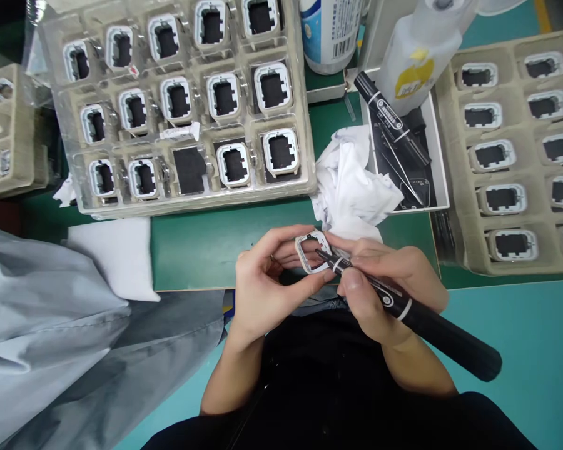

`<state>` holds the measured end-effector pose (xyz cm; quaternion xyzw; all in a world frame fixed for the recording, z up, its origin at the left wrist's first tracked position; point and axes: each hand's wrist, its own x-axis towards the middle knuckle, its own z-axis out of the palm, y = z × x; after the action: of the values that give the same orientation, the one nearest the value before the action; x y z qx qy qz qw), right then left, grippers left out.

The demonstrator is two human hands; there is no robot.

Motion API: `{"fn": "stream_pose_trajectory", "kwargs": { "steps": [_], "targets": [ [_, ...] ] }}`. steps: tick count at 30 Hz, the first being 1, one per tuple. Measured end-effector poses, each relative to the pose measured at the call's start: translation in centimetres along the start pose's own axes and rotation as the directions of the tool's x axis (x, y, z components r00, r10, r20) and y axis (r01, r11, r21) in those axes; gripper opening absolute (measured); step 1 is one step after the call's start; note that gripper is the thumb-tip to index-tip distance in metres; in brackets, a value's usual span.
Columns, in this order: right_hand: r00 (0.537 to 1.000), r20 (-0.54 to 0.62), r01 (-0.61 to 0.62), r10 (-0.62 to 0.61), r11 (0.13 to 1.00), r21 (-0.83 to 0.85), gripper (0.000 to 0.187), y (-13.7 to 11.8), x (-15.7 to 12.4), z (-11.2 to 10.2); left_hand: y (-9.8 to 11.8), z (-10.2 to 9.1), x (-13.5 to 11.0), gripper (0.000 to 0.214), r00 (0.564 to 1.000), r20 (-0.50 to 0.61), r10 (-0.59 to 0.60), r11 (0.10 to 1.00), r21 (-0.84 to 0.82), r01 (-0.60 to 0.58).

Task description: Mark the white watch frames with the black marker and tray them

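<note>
My left hand (267, 275) grips a small white square frame with rounded corners (301, 253) between thumb and fingers, near the table's front edge. In my right hand (380, 281) is a thick black marker pen (422, 315), its tip pointing left into the frame's opening. Whether the tip touches the frame's inner edge I cannot tell. A crumpled white cloth (349, 181) lies just beyond my hands. Behind my left hand stands a clear plastic tray (192, 199) of similar frames, with one pocket lacking a frame.
On the right is another tray (464, 250) of frames. A white box (443, 200) holds a second marker (394, 119), tweezers and a bottle (417, 56). Another bottle (331, 31) stands behind. A folded white cloth (115, 256) lies left, beside a person's grey-blue clothing (42, 312).
</note>
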<state>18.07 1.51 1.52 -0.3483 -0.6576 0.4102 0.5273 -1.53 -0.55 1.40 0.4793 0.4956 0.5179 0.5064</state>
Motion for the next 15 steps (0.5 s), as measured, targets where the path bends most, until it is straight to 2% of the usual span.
{"fn": "stream_pose_trajectory", "kwargs": {
  "steps": [5,10,15],
  "targets": [
    [0.996,0.060,-0.066,0.071,0.994,-0.085,0.024,0.3,-1.0,-0.8,-0.4,-0.1,0.0,0.066,1.000,0.015,0.010,1.000,-0.019,-0.010],
    [0.998,-0.011,-0.067,0.066,0.992,-0.107,0.027,0.3,-1.6,-0.8,-0.8,-0.4,0.0,0.073,0.999,0.050,0.010,0.998,-0.068,-0.007],
    [0.996,-0.006,-0.089,0.089,0.985,-0.146,0.027,0.1,-1.7,-1.0,-0.9,-0.4,0.1,0.070,0.999,0.036,-0.005,0.999,-0.044,0.006]
  ]
}}
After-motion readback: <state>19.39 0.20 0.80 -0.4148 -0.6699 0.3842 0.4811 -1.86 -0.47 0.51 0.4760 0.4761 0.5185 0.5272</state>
